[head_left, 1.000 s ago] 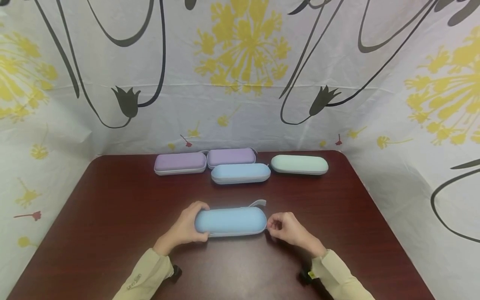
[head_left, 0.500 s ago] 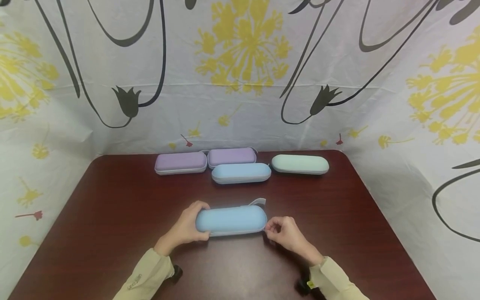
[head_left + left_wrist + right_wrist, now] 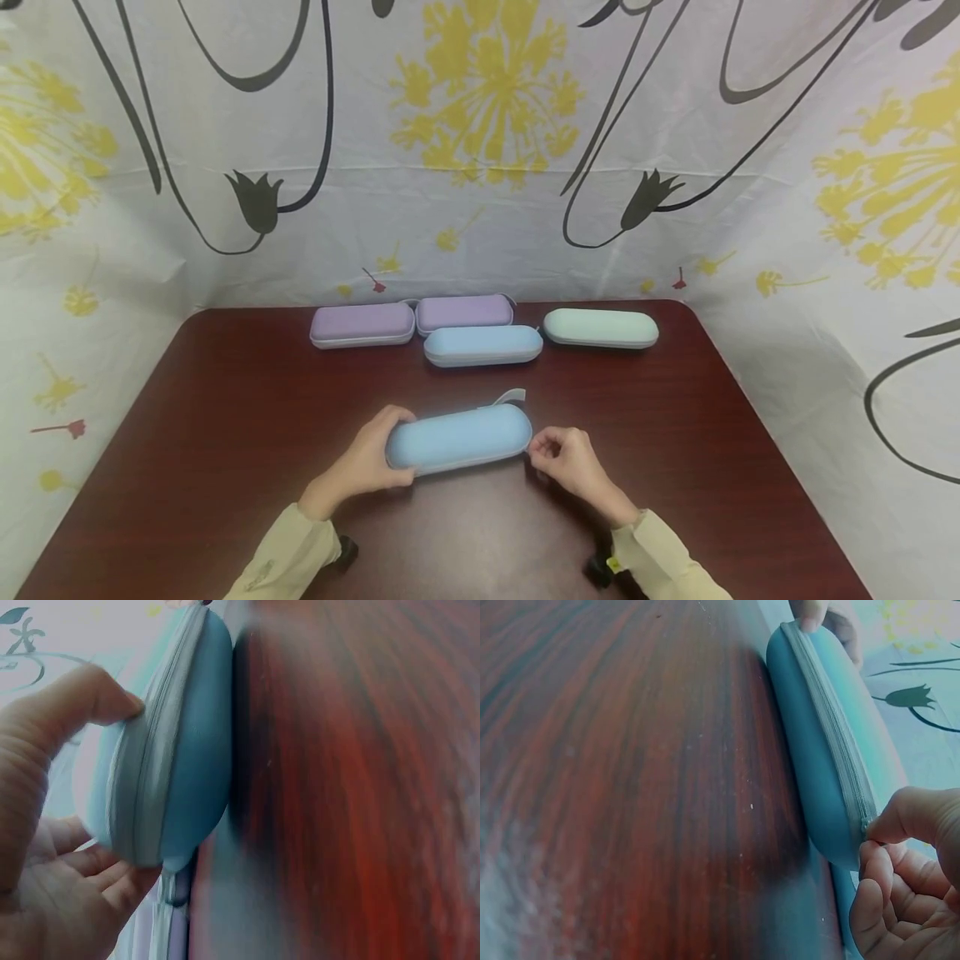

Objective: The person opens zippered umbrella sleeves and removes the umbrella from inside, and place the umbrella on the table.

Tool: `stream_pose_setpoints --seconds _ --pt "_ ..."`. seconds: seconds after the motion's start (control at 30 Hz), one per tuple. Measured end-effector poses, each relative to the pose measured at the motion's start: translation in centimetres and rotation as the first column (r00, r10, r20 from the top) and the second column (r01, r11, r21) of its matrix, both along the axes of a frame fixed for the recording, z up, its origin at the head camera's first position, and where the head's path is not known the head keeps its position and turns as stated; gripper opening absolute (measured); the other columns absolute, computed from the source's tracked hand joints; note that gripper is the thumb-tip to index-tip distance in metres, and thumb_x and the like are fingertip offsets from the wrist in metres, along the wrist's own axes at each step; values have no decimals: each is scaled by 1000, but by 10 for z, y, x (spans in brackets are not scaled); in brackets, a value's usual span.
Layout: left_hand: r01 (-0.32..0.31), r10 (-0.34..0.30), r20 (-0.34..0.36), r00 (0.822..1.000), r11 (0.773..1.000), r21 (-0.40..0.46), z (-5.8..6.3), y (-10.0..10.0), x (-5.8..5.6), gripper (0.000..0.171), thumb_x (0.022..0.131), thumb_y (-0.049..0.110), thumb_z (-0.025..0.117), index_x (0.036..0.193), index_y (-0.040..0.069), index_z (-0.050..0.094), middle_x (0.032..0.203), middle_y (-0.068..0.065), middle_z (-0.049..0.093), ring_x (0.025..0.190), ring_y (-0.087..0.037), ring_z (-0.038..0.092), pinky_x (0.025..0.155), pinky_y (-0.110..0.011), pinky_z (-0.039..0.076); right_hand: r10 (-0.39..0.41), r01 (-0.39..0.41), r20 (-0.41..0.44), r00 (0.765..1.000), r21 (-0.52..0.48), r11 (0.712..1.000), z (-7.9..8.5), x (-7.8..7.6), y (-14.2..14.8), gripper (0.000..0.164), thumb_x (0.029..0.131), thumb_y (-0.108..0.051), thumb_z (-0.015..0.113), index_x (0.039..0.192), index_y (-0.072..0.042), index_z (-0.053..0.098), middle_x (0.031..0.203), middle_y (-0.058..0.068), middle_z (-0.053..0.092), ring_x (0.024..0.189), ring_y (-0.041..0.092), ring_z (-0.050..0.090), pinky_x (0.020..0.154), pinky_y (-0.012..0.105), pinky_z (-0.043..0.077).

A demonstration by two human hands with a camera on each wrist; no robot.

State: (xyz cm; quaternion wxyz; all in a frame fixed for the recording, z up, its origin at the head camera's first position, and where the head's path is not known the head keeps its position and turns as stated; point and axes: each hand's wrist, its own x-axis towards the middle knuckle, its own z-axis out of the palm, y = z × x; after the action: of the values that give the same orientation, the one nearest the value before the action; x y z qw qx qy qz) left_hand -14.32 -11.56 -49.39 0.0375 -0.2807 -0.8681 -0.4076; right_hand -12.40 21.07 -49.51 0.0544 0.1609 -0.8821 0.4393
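A light blue zippered hard case [image 3: 459, 437] lies slightly angled on the table, its grey strap [image 3: 512, 396] sticking out behind the far side. My left hand [image 3: 369, 454] grips its left end, thumb on the near side and fingers round the far side; the left wrist view has the thumb pressing beside the grey zipper [image 3: 155, 742]. At the right end, my right hand [image 3: 572, 462] pinches the zipper slider between thumb and index finger, which mostly cover it. In the right wrist view the zipper track [image 3: 832, 724] runs closed along the visible side.
Along the back of the dark red table [image 3: 247, 400] lie two purple cases [image 3: 362, 323], another blue case [image 3: 483, 344] and a mint green case [image 3: 600, 328]. A white patterned cloth [image 3: 420, 233] hangs behind and at both sides.
The held case has turned a little, its right end swinging away from me. My right hand has shifted slightly left with the case's end; the cases at the back have stayed put.
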Motion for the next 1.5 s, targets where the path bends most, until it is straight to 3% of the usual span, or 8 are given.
stream_pose_setpoints --seconds 0.17,0.43,0.63,0.93,1.23,1.5 --pt "12 -12 -14 1000 1000 10 -2 -7 1 65 56 15 82 112 2 53 109 -2 55 99 -15 52 86 -39 47 -22 22 5 1000 8 1000 -1 1 0 9 71 2 69 73 -7 66 60 -7 58 53 1 51 50 21 46" --pt "-67 67 5 998 998 14 -2 -2 5 62 54 18 82 108 5 54 103 -1 56 92 -14 53 81 -36 48 -66 65 -22 998 -7 998 -6 6 -6 12 70 5 70 71 -6 67 60 -5 59 54 2 52 50 20 46" --pt "-139 139 25 990 990 9 -1 5 12 62 51 18 81 106 3 55 100 -1 56 90 -16 54 79 -36 49 -69 68 -49 996 -20 997 -6 6 -11 13 70 6 70 72 -6 67 60 -4 60 53 2 53 49 20 46" --pt "-194 194 8 981 981 0 1 12 22 63 49 18 79 105 0 55 100 -3 55 88 -17 55 74 -36 50 -76 75 -45 996 -34 997 -7 5 -14 12 70 6 70 71 -5 67 60 -5 60 52 2 52 48 17 44" --pt "-260 263 46 964 964 -58 1 21 35 62 49 23 79 102 3 54 96 -1 52 82 -15 53 69 -32 49 -53 50 -62 997 -47 998 -9 3 -20 13 70 7 70 72 -6 67 60 -4 61 52 2 52 48 16 44" --pt "-309 314 34 949 946 -95 4 30 47 63 50 25 81 102 3 53 94 -1 51 79 -14 51 69 -32 48 -49 46 -53 997 -58 997 -8 3 -26 12 71 6 70 72 -6 67 60 -4 61 51 2 52 48 17 45"
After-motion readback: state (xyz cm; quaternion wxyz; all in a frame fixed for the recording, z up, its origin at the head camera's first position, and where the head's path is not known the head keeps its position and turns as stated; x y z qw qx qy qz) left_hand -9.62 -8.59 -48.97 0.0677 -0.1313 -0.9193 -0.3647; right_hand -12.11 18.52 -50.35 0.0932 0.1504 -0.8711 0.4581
